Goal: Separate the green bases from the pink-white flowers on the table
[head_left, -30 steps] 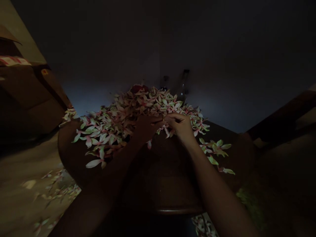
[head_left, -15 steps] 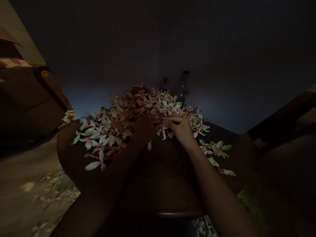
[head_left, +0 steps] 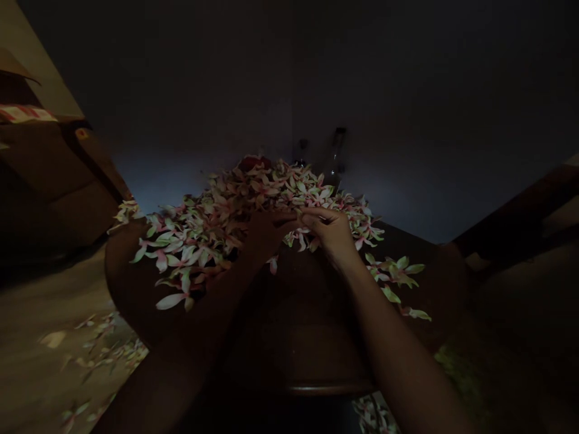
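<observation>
Heap of flowers (head_left: 266,190), pale with pink centres and green-tinged petals, piled over the far side of a dark table (head_left: 307,307). Near edge of the heap lies just beyond and under both hands.

Left hand (head_left: 266,232) in deep shadow, fingers reaching inward; right hand (head_left: 333,232) better lit, fingers bent, thumb close to the forefinger. Fingertips of the two meet or nearly so. Too dim to tell how tightly either is closed, or whether a flower is between them.

A few loose blooms (head_left: 400,271) lie to the right of the right wrist. Something red (head_left: 254,163) shows at the back of the heap; behind it to the right, a bottle (head_left: 335,170) stands near the wall (head_left: 190,102).

Beyond the table on the left: cardboard box (head_left: 49,163), and more flowers scattered on the floor (head_left: 27,313).
</observation>
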`<state>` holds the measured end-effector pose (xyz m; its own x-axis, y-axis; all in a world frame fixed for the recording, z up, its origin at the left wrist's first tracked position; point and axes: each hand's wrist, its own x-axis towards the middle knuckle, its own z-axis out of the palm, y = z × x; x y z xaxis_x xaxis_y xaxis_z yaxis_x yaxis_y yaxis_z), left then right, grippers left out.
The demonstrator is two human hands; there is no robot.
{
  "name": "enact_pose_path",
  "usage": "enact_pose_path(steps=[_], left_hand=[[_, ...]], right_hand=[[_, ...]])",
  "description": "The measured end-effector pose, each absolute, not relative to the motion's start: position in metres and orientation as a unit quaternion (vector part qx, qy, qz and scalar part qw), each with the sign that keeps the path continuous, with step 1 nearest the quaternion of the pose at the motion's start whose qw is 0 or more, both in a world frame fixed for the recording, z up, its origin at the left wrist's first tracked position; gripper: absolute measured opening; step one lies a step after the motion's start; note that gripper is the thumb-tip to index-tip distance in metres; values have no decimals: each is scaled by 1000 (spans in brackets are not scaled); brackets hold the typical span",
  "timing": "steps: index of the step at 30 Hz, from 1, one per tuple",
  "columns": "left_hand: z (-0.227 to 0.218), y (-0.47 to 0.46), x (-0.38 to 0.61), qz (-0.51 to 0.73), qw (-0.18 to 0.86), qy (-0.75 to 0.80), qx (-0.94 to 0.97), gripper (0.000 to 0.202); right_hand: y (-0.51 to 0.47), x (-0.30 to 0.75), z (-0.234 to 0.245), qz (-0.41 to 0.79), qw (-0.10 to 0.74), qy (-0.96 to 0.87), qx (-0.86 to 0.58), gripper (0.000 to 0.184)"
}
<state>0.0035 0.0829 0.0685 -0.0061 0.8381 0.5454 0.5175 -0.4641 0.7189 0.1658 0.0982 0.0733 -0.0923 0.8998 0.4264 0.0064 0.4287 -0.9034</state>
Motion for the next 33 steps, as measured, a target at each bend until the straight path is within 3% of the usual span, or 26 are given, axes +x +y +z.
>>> enact_pose_path(steps=[33], left_hand=[[67, 87, 2, 569, 264, 437, 644, 24]], right_hand=[[99, 162, 73, 432, 601, -587, -329, 26]])
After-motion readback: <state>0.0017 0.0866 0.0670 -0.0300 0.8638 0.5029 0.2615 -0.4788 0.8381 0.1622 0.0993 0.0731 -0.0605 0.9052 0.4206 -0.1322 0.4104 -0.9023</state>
